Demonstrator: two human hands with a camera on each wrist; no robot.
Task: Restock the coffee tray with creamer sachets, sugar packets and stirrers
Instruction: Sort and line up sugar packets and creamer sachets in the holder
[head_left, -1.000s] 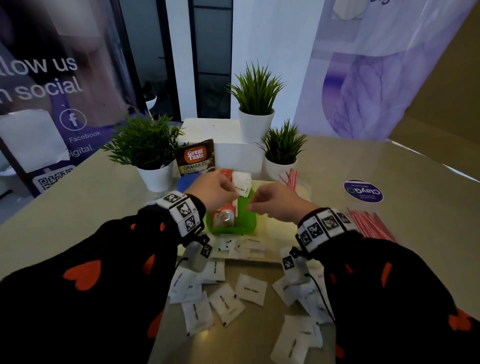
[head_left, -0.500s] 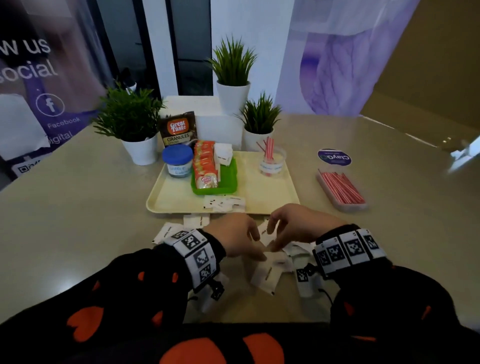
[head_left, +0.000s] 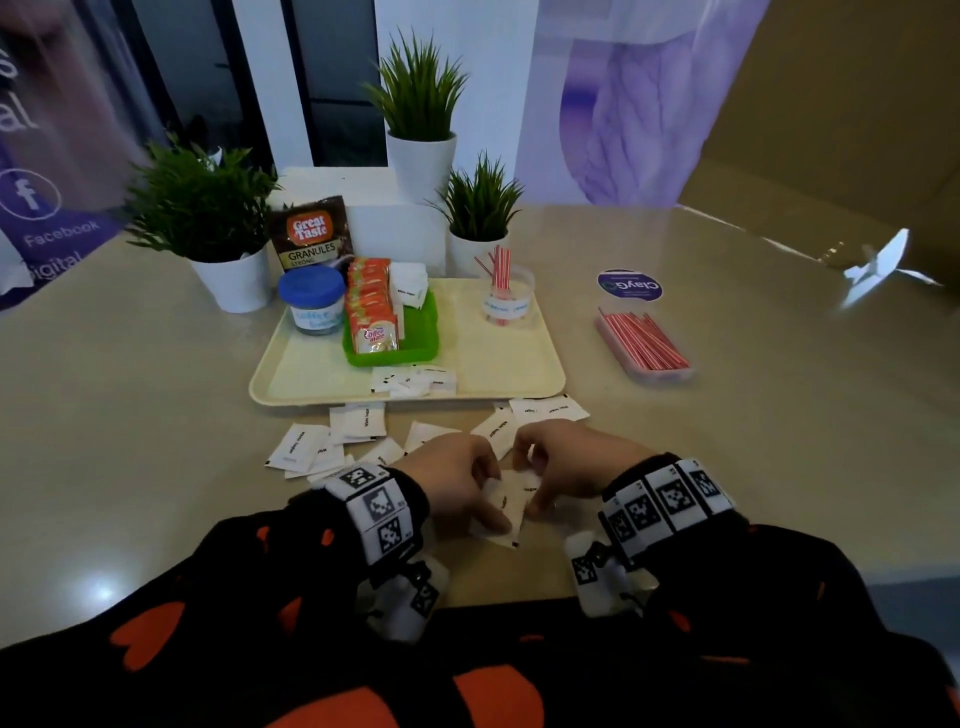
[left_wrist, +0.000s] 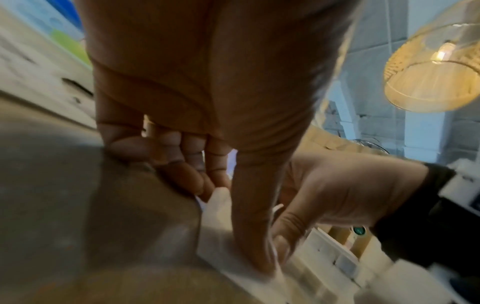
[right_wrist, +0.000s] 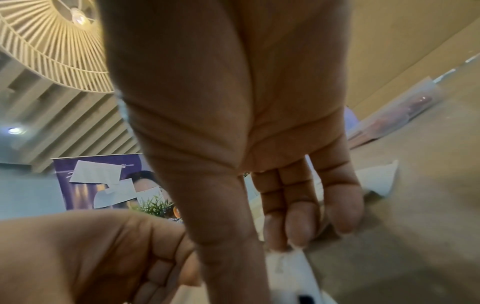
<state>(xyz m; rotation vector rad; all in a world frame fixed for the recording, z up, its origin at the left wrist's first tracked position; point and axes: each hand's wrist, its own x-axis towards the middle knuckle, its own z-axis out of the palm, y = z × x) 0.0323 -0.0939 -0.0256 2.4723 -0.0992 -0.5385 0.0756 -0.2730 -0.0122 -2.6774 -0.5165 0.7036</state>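
Both hands meet near the table's front edge over a small stack of white sugar packets (head_left: 506, 506). My left hand (head_left: 483, 493) pinches the stack, thumb on top (left_wrist: 249, 226). My right hand (head_left: 535, 483) pinches the same packets (right_wrist: 288, 269) between thumb and fingertips (right_wrist: 298, 226). More loose sugar packets (head_left: 358, 423) lie scattered in front of the cream tray (head_left: 311, 374). On the tray a green basket (head_left: 421, 343) holds creamer sachets (head_left: 371, 312) and a few sugar packets (head_left: 410, 283). A clear cup (head_left: 506, 301) holds red-and-white stirrers.
A blue-lidded jar (head_left: 311, 301) stands on the tray's left side, with a coffee pouch (head_left: 311, 234) behind it. Three potted plants (head_left: 208, 218) line the tray's far side. A flat box of stirrers (head_left: 641, 343) lies to the right of the tray.
Both hands have drawn back from the green basket to the loose packets at the table's front. They now hold a stack of packets between them.
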